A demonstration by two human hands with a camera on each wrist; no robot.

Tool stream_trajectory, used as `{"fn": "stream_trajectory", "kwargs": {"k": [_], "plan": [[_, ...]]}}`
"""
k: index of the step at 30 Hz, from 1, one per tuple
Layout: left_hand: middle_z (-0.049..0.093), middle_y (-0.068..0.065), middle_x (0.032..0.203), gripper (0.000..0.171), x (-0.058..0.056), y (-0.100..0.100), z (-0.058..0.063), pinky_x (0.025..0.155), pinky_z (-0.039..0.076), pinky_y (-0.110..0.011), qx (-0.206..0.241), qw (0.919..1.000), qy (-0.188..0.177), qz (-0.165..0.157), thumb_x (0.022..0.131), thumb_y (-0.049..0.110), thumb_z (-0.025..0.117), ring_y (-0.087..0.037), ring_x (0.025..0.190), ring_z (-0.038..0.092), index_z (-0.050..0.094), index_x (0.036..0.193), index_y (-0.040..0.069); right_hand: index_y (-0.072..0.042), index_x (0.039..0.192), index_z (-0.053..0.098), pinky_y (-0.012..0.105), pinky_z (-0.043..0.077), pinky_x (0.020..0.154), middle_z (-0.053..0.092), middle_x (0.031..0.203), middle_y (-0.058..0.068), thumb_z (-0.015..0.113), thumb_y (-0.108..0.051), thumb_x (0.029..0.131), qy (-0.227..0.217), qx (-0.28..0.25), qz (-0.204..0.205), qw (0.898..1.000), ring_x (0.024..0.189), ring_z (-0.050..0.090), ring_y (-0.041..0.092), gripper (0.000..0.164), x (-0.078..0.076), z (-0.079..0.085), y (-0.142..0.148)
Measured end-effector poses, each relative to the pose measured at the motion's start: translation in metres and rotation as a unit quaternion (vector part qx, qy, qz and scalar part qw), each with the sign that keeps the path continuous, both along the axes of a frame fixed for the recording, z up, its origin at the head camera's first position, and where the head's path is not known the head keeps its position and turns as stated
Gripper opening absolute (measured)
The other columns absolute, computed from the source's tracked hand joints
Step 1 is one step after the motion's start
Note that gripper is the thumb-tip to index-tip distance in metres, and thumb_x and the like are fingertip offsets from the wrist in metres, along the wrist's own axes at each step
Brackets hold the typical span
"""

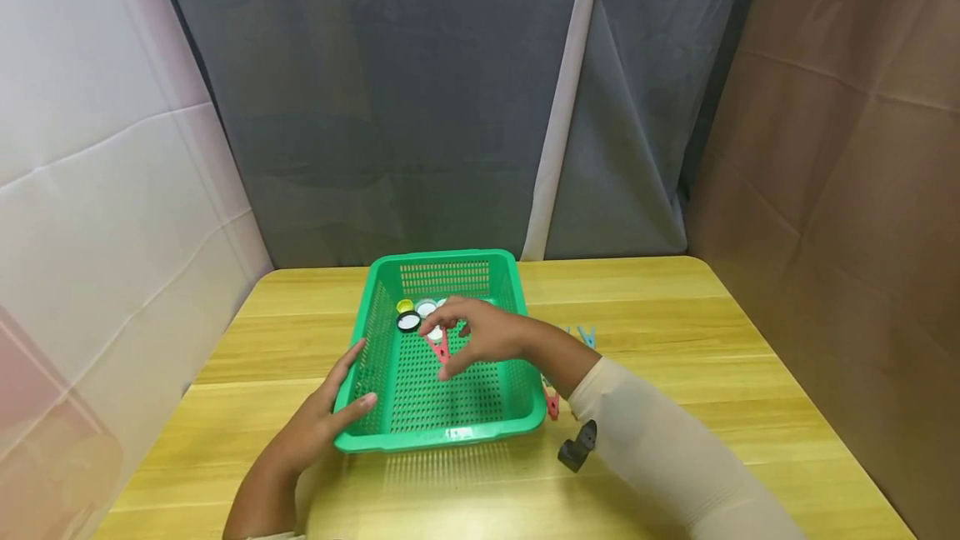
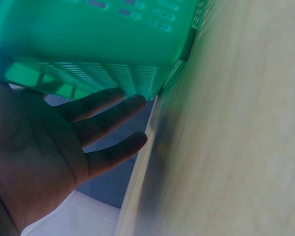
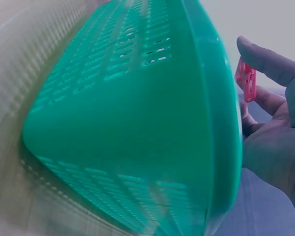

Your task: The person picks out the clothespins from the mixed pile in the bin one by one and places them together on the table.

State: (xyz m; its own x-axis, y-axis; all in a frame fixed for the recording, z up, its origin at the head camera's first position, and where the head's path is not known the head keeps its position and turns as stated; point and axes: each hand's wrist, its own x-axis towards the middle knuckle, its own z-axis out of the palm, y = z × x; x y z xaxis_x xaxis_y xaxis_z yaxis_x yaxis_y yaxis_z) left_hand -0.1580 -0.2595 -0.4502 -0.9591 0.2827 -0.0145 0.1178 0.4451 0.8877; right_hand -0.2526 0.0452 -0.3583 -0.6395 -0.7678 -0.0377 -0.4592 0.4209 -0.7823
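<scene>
My right hand [image 1: 483, 336] is over the green plastic basket [image 1: 438, 438], holding a red clothespin [image 1: 441, 348] between thumb and fingers. The same clothespin [image 3: 248, 81] shows beyond the basket's rim in the right wrist view. At the basket's left side rests my left hand [image 1: 318, 419], its thumb over the rim. In the left wrist view, straight, spread fingers [image 2: 113, 155] lie along the outside of the basket wall [image 2: 103, 44]. Inside, towards the back, are a black-rimmed white lid [image 1: 408, 322], a yellow lid [image 1: 405, 306] and other white lids [image 1: 426, 308], partly covered by my right hand.
Right of the basket, another red clothespin [image 1: 552, 403] and a blue clothespin [image 1: 587, 337] lie on the wooden table [image 1: 675, 332], partly behind my forearm. A black strap [image 1: 577, 446] is by the right sleeve. Grey curtains [image 1: 375, 107] hang behind the table.
</scene>
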Motion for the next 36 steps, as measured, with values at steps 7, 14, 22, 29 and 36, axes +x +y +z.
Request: {"fn": "stream_trajectory", "kwargs": {"k": [7,14,22,29,36], "plan": [[0.014,-0.032,0.178,0.086,0.001,0.000,-0.001,0.110,0.045,-0.071,0.001,1.0000,0.003,-0.002,0.111,0.028,0.060,-0.060,0.151,0.039,0.006,0.178,0.026,-0.018,0.135,0.074,0.062,0.041,0.122,0.049,0.163,0.005,0.095,-0.015,0.083,-0.018,-0.047,-0.026,0.998,0.154,0.040,0.028,0.057,0.009,-0.002,0.018],[0.012,-0.033,0.179,0.086,0.002,-0.001,0.000,0.110,0.044,-0.074,0.002,1.0000,0.004,-0.004,0.111,0.028,0.059,-0.062,0.152,0.036,0.005,0.178,0.027,-0.022,0.131,0.076,0.069,0.040,0.121,0.042,0.168,-0.004,0.096,-0.018,0.082,0.001,-0.067,-0.067,0.996,0.162,0.031,0.033,0.053,0.021,-0.005,0.037],[0.011,-0.034,0.178,0.086,0.002,-0.004,0.000,0.107,0.048,-0.069,0.017,0.9998,0.004,-0.014,0.112,0.025,0.058,-0.061,0.149,0.042,0.003,0.178,0.025,-0.019,0.131,0.076,0.072,0.038,0.121,0.039,0.171,-0.003,0.096,-0.019,0.083,0.054,-0.084,-0.082,0.992,0.166,0.022,0.031,0.052,0.033,-0.008,0.063],[0.011,-0.034,0.178,0.086,0.003,-0.005,0.000,0.106,0.049,-0.068,0.016,0.9998,0.004,-0.013,0.112,0.025,0.058,-0.060,0.147,0.044,0.003,0.178,0.026,-0.018,0.133,0.075,0.070,0.042,0.119,0.038,0.172,-0.003,0.095,-0.019,0.084,0.079,-0.095,-0.107,0.987,0.165,0.023,0.034,0.053,0.040,-0.020,0.089],[0.010,-0.035,0.178,0.086,0.004,-0.007,0.001,0.107,0.048,-0.069,0.013,0.9998,0.008,-0.013,0.112,0.025,0.057,-0.061,0.148,0.043,0.003,0.178,0.025,-0.015,0.134,0.074,0.074,0.039,0.120,0.036,0.173,0.005,0.094,-0.016,0.085,0.094,-0.127,-0.121,0.980,0.165,0.022,0.040,0.053,0.048,-0.034,0.113]]}}
